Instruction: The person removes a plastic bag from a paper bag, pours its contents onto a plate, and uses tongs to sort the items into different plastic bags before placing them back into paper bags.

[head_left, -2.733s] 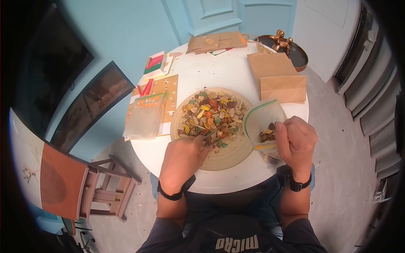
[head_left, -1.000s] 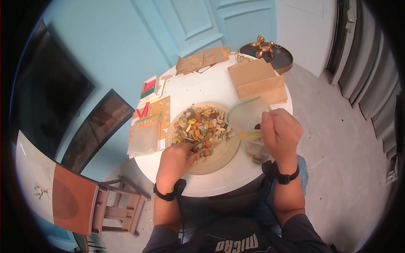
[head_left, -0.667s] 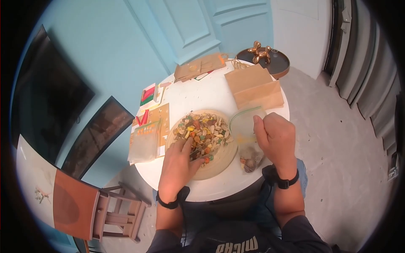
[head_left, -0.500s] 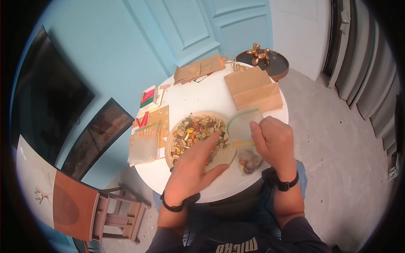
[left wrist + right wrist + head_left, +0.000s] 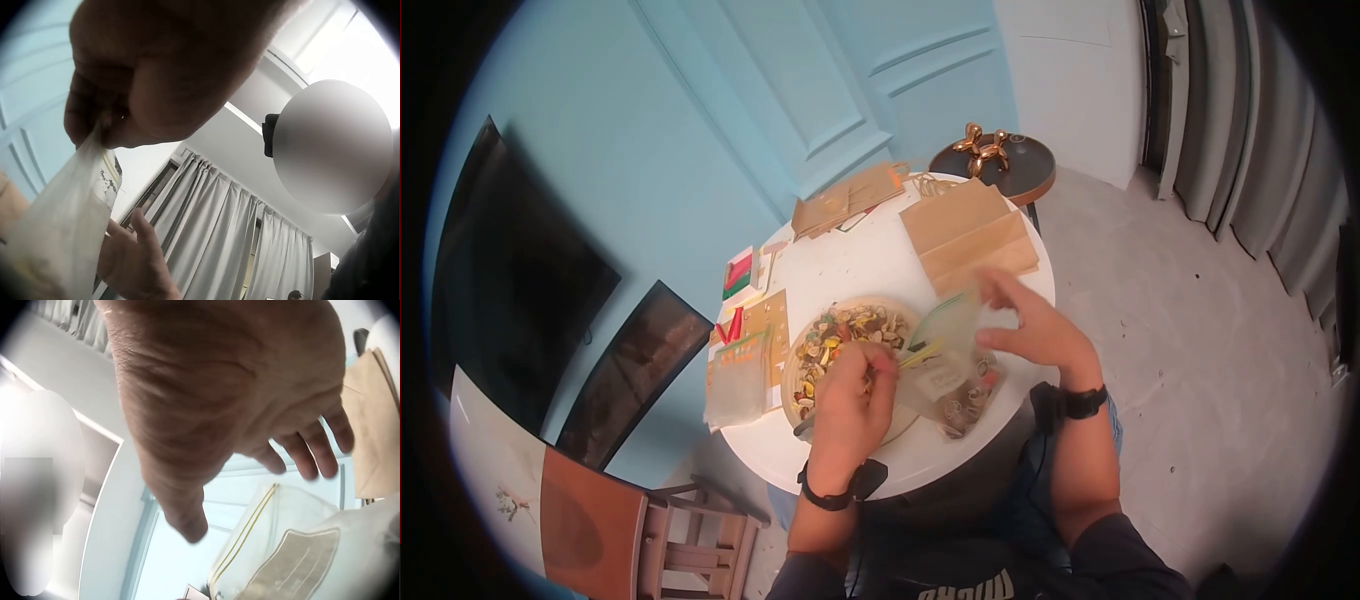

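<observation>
At five o'clock on the white table (image 5: 830, 262), a zip bag (image 5: 960, 375).
The left hand (image 5: 853, 398) pinches its edge; the right hand (image 5: 1042, 328), spread wide, is at the bag's two o'clock, the heaped plate (image 5: 898, 424) at its nine.

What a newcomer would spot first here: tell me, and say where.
The colourful mix on the plate, left of the bag that the left hand pinches, would probably draw the eye first. Next might come the shiny copper balloon dog on the dark side table, beyond the far edge of the white table.
</observation>
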Motion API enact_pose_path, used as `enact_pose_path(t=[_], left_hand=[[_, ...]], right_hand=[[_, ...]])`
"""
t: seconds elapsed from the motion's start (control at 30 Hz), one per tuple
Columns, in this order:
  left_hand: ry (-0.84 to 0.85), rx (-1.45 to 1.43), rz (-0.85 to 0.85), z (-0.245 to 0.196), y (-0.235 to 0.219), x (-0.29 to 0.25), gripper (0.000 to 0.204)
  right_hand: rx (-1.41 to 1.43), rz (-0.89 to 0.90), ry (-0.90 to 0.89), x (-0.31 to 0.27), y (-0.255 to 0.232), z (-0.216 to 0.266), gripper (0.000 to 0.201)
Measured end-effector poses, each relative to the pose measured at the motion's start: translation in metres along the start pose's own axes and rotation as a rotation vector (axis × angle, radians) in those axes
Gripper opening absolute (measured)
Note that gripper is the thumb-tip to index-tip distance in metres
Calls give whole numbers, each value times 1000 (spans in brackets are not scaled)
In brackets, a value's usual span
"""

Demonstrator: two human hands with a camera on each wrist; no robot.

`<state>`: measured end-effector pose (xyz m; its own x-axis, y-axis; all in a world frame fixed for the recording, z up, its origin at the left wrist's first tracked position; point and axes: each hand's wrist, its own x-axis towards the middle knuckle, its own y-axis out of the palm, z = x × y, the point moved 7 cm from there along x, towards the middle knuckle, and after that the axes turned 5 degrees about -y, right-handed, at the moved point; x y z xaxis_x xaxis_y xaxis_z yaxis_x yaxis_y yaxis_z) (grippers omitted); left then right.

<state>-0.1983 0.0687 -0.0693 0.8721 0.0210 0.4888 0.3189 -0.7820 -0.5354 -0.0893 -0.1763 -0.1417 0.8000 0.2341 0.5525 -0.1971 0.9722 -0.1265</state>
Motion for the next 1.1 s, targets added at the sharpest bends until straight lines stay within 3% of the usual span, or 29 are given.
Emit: enact_pose_path(t=[0.03,0.13,0.23,0.33,0.43,0.53,0.57,0.67,0.77,0.9,1.03,1.1], left_hand=[[-30,-2,2,3,-1,0,13],[101,158,-10,-11,-7,-1,9],[-15,75,-45,-22,-27,-6,9],[24,84,-73,-11,-35,-9,9],[-29,90,-28,5,-21,-14,27],[-70,-265,-93,41,-8,-18,51],[-174,-467,-52,48,-6,-21,68],[-289,-789,-45,69,11,-26,62],[-456,-894,-4,81,34,-38,47],[-450,-772,-49,84,41,-38,26],[-470,-710,-79,85,39,-40,21],[-487,-652,-61,85,38,-41,21]], right_hand=[[100,65,59,1,6,-10,28],[355,176,254,4,19,-30,17],[441,140,170,1,14,-4,11],[473,128,140,-2,10,5,11],[424,292,174,-2,22,-7,14],[389,235,230,1,28,-13,13],[392,222,243,1,28,-12,10],[391,205,264,2,28,-11,7],[374,207,251,2,26,-13,11],[343,181,258,1,25,-17,11],[257,187,280,1,24,-17,19],[84,210,242,-1,16,-3,21]])
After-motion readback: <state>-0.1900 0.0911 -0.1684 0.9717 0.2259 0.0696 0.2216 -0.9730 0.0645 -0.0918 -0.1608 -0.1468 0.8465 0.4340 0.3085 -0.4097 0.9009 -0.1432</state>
